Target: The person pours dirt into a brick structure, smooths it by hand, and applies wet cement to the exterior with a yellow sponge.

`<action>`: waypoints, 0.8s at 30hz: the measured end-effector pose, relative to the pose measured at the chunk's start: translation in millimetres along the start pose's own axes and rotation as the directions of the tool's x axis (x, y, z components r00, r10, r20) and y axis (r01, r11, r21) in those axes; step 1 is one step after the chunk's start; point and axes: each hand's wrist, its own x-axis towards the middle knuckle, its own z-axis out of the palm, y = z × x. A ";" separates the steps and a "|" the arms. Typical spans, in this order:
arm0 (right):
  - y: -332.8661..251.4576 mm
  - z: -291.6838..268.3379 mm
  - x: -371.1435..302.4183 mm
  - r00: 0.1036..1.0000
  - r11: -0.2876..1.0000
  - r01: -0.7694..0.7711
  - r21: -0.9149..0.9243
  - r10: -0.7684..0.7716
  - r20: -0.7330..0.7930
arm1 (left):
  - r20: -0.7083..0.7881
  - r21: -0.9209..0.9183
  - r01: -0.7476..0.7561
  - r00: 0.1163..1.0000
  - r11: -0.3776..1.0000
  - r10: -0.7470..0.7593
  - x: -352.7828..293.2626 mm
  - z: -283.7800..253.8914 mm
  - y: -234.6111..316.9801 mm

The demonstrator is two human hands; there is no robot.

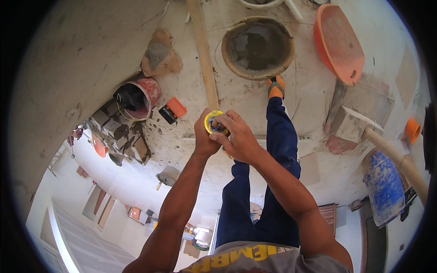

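Observation:
My left hand (205, 136) is wrapped round a small round thing with a yellow rim (210, 119), like a shallow tin or a spool; its exact kind is not clear. The fingers of my right hand (241, 139) are bent together over its middle and touch the inside. Whatever they pinch there is hidden. Both hands are close together in front of my legs, above the near end of a long wooden strip (203, 54).
A large round basin (258, 48) of grey wet mix stands ahead. An orange tub (339, 43) is at far right. Left are a red bucket (148, 93), an orange-and-black box (173, 110) and broken blocks (110, 128). A blue container (384, 186) and a pole (398, 164) lie right.

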 end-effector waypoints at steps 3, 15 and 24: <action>-5.2 7.2 -0.6 1.000 0.997 0.026 -0.078 -0.025 0.004 | -0.025 -0.036 0.013 1.000 0.999 -0.014 -7.4 -6.3 -15.9; 13.6 -3.6 -7.2 0.976 0.975 0.191 -0.112 -0.176 0.132 | 0.222 -0.086 0.057 0.974 0.995 -0.037 -0.1 -13.4 -21.6; 7.9 -47.2 24.7 0.854 0.932 0.357 -0.059 -0.300 0.426 | 0.641 -0.106 0.585 0.659 0.804 -0.395 13.4 -30.6 11.2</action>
